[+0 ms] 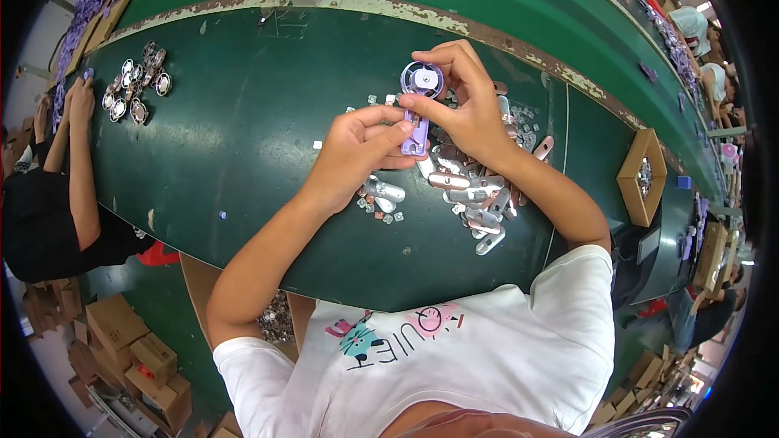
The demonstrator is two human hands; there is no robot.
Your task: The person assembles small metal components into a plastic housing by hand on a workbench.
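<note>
Between my two hands is a small purple handheld fan body [415, 136], its round head up and its narrow handle toward me. My left hand [357, 146] pinches the lower handle between thumb and fingers. Around the round head, my right hand [466, 97] curls its fingers, with its thumb pressed on the neck. The handle's open front shows small inner parts, too small to name. Right under my hands, a heap of glossy silver and rose handle covers [471, 186] lies on the green table [260, 162]. Small clear pieces [387, 216] are scattered beside the heap.
Several assembled-looking fan heads [134, 81] lie at the table's far left. A cardboard tray [643, 178] with small parts stands at the right. A co-worker's arms [77, 130] reach in at the left edge. Behind the table runs a green conveyor [487, 12] with a worn raised edge.
</note>
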